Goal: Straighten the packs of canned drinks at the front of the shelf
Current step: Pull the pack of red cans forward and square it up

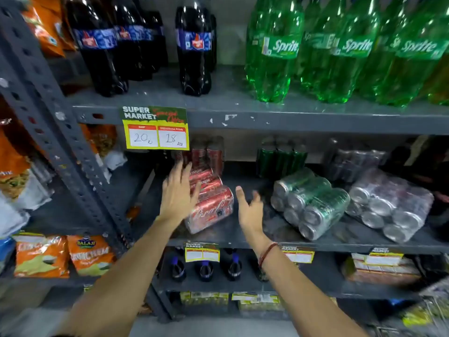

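Middle shelf [243, 239], grey metal, front row: three shrink-wrapped packs of canned drinks, each laid on its side and set askew to the shelf edge. Red pack [210, 207] at the left, cans pointing back and to the left; green pack [309, 203] near the middle, can ends turned toward the front; clear-wrapped dark pack [391, 205] just to its right, also ends forward. Behind them, upright cans are seen in matching red [206, 154], green [279, 156] and dark [352, 161] groups, dimly lit. Left hand [178, 193]: fingers spread wide, palm laid over the left upper side of the red pack, nothing gripped. Right hand [249, 207]: open, fingers loosely apart and blurred, held between the red pack and the green pack, touching neither as far as can be told; a red thread band [266, 254] is worn on the wrist. Price tag [155, 128], yellow with handwritten 20 and 18, hung from the upper shelf edge above the red cans. Upper shelf: dark cola bottles [194, 49] at the left, green Sprite bottles [340, 49] at the right. Adjacent bay at the left: orange snack bags [65, 256].
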Demonstrator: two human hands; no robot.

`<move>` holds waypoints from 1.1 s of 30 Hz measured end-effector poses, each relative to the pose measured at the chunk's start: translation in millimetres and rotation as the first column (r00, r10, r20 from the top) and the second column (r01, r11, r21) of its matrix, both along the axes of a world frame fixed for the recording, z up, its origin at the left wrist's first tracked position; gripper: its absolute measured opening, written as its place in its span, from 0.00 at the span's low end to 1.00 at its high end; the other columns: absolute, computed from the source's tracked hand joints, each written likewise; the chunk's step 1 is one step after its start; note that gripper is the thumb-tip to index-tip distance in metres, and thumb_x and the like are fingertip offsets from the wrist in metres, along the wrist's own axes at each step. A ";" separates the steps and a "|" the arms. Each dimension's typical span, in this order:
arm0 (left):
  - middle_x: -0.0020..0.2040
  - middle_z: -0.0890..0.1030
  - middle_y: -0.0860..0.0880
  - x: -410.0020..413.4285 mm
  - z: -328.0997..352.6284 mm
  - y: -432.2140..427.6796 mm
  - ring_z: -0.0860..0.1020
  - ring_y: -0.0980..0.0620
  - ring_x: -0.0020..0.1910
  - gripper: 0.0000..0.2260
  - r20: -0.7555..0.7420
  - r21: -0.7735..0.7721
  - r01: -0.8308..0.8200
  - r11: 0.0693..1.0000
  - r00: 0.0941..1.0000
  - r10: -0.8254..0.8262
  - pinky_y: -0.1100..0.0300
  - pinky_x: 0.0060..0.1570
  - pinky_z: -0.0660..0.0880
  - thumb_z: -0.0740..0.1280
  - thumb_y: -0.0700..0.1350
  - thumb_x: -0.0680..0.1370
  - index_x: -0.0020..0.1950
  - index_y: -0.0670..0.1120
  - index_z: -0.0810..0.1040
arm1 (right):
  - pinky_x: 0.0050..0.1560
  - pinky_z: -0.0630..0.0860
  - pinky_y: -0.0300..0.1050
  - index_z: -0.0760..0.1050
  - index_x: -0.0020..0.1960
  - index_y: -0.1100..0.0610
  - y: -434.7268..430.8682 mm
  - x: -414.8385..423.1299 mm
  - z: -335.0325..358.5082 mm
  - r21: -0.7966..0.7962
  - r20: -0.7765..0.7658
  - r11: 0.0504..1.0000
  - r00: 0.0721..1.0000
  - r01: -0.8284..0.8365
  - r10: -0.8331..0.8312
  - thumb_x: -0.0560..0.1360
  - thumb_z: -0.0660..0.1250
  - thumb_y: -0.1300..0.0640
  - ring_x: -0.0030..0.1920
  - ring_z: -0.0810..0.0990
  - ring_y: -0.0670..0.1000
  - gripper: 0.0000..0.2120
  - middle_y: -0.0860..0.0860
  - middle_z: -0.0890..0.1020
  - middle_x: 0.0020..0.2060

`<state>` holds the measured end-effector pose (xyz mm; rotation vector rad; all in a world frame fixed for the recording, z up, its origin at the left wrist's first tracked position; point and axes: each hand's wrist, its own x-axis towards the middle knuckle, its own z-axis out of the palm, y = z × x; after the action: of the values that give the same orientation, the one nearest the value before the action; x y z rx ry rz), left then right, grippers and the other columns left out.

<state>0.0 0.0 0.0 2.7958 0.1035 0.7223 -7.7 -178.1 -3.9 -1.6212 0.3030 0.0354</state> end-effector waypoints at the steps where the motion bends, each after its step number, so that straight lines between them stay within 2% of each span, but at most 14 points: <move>1: 0.75 0.62 0.37 16.3 2.1 2.7 0.64 0.38 0.73 0.26 -0.101 -0.024 -0.017 1.000 0.995 0.015 0.40 0.69 0.65 0.58 0.53 0.80 0.73 0.39 0.63 | 0.74 0.59 0.52 0.54 0.76 0.64 8.3 7.3 -7.0 0.036 -0.098 0.999 0.995 0.026 -0.023 0.74 0.65 0.39 0.74 0.62 0.59 0.42 0.61 0.63 0.74; 3: 0.75 0.63 0.37 42.9 7.9 8.1 0.62 0.38 0.73 0.27 -0.249 -0.051 -0.061 0.997 0.967 0.047 0.40 0.70 0.63 0.59 0.54 0.79 0.73 0.39 0.63 | 0.74 0.61 0.57 0.53 0.76 0.63 24.4 19.1 -16.6 0.154 -0.248 0.988 0.968 -0.007 0.046 0.67 0.68 0.32 0.74 0.64 0.61 0.52 0.61 0.64 0.74; 6: 0.72 0.67 0.37 70.7 5.7 15.7 0.66 0.36 0.70 0.26 -0.438 -0.057 -0.092 0.994 0.897 0.058 0.42 0.67 0.65 0.57 0.57 0.79 0.71 0.41 0.66 | 0.72 0.64 0.61 0.55 0.76 0.59 43.4 36.2 -47.0 0.203 -0.302 0.979 0.950 -0.018 0.080 0.45 0.66 0.20 0.72 0.66 0.60 0.70 0.58 0.65 0.74; 10: 0.67 0.75 0.38 89.4 2.0 28.9 0.73 0.37 0.64 0.27 -0.531 -0.081 -0.078 0.994 0.847 0.023 0.44 0.63 0.68 0.52 0.63 0.79 0.67 0.44 0.72 | 0.70 0.66 0.63 0.56 0.76 0.57 52.5 51.9 -69.4 0.177 -0.372 0.984 0.925 -0.007 0.074 0.35 0.65 0.18 0.70 0.69 0.61 0.77 0.58 0.68 0.72; 12: 0.65 0.77 0.38 96.6 0.6 33.5 0.76 0.37 0.62 0.30 -0.544 -0.090 -0.067 0.994 0.839 0.007 0.46 0.62 0.72 0.51 0.66 0.77 0.65 0.46 0.74 | 0.68 0.69 0.63 0.60 0.74 0.56 55.6 53.6 -74.0 0.201 -0.380 0.979 0.923 0.021 0.058 0.35 0.66 0.19 0.67 0.72 0.61 0.75 0.57 0.71 0.70; 14: 0.64 0.77 0.38 99.6 0.0 35.2 0.76 0.36 0.61 0.32 -0.555 -0.075 -0.055 0.996 0.832 0.004 0.47 0.60 0.73 0.50 0.68 0.76 0.64 0.45 0.75 | 0.67 0.71 0.61 0.62 0.72 0.56 58.5 52.8 -68.8 0.242 -0.372 0.967 0.928 0.080 0.016 0.39 0.70 0.21 0.65 0.74 0.61 0.70 0.57 0.71 0.69; 18: 0.62 0.78 0.38 98.3 0.9 32.9 0.77 0.38 0.59 0.32 -0.534 -0.058 -0.072 0.996 0.845 0.030 0.51 0.55 0.72 0.52 0.68 0.76 0.62 0.44 0.76 | 0.64 0.74 0.60 0.67 0.66 0.60 61.9 42.3 -53.6 0.237 -0.327 0.956 0.941 0.173 -0.089 0.49 0.73 0.30 0.59 0.77 0.60 0.54 0.59 0.74 0.63; 21: 0.56 0.81 0.39 92.5 -0.7 34.7 0.79 0.39 0.54 0.33 -0.494 -0.150 -0.138 0.979 0.868 0.046 0.55 0.47 0.70 0.52 0.69 0.75 0.57 0.43 0.79 | 0.62 0.75 0.59 0.71 0.53 0.56 66.2 35.6 -44.1 0.206 -0.270 0.959 0.953 0.196 -0.137 0.53 0.74 0.33 0.57 0.78 0.59 0.38 0.59 0.77 0.59; 23: 0.53 0.81 0.38 83.5 0.4 36.9 0.79 0.39 0.53 0.31 -0.444 -0.294 -0.186 0.937 0.895 0.038 0.56 0.44 0.67 0.52 0.68 0.76 0.54 0.43 0.79 | 0.63 0.74 0.56 0.73 0.47 0.54 66.2 35.1 -36.3 0.125 -0.162 0.978 0.976 0.168 -0.147 0.52 0.72 0.32 0.57 0.77 0.57 0.34 0.57 0.77 0.56; 25: 0.56 0.78 0.39 76.1 -4.4 40.0 0.76 0.38 0.60 0.28 -0.377 -0.535 -0.229 0.813 0.926 0.012 0.53 0.50 0.69 0.51 0.68 0.76 0.56 0.47 0.76 | 0.65 0.71 0.49 0.75 0.51 0.53 64.7 35.8 -28.5 0.025 0.023 0.993 0.993 0.114 -0.114 0.57 0.76 0.38 0.58 0.74 0.54 0.29 0.54 0.73 0.57; 27: 0.69 0.73 0.41 72.1 -12.6 41.3 0.70 0.39 0.68 0.35 -0.287 -0.787 -0.222 0.575 0.958 -0.023 0.47 0.66 0.67 0.48 0.71 0.74 0.69 0.49 0.69 | 0.64 0.67 0.43 0.74 0.56 0.50 62.5 34.0 -24.9 -0.095 0.236 0.993 0.971 0.064 -0.040 0.62 0.78 0.45 0.62 0.68 0.52 0.26 0.51 0.67 0.59; 28: 0.70 0.72 0.42 71.9 -19.0 42.7 0.70 0.39 0.69 0.38 -0.226 -0.872 -0.189 0.451 0.974 -0.029 0.45 0.68 0.65 0.48 0.73 0.72 0.72 0.49 0.66 | 0.65 0.66 0.42 0.73 0.57 0.47 62.1 31.9 -26.2 -0.148 0.332 0.987 0.943 0.056 -0.004 0.61 0.78 0.45 0.64 0.67 0.52 0.27 0.50 0.65 0.59; 31: 0.66 0.77 0.44 89.1 -66.0 58.4 0.74 0.43 0.65 0.41 -0.113 -0.978 -0.102 0.183 0.992 -0.047 0.41 0.68 0.68 0.53 0.78 0.66 0.68 0.51 0.72 | 0.71 0.65 0.45 0.71 0.62 0.49 65.9 21.8 -38.8 -0.258 0.456 0.963 0.888 0.072 0.056 0.59 0.76 0.40 0.69 0.63 0.54 0.35 0.49 0.62 0.62; 33: 0.64 0.78 0.44 97.5 -87.6 66.7 0.76 0.43 0.64 0.41 -0.093 -0.993 -0.086 0.086 0.993 -0.077 0.40 0.67 0.69 0.56 0.78 0.64 0.66 0.51 0.75 | 0.72 0.64 0.49 0.69 0.65 0.51 70.8 16.0 -45.2 -0.314 0.468 0.944 0.882 0.105 0.058 0.59 0.75 0.38 0.70 0.61 0.55 0.39 0.53 0.62 0.65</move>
<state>97.5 66.7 -87.6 1.3929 0.4485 0.2211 8.3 -107.3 -49.1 -1.8979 -0.0571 -0.4500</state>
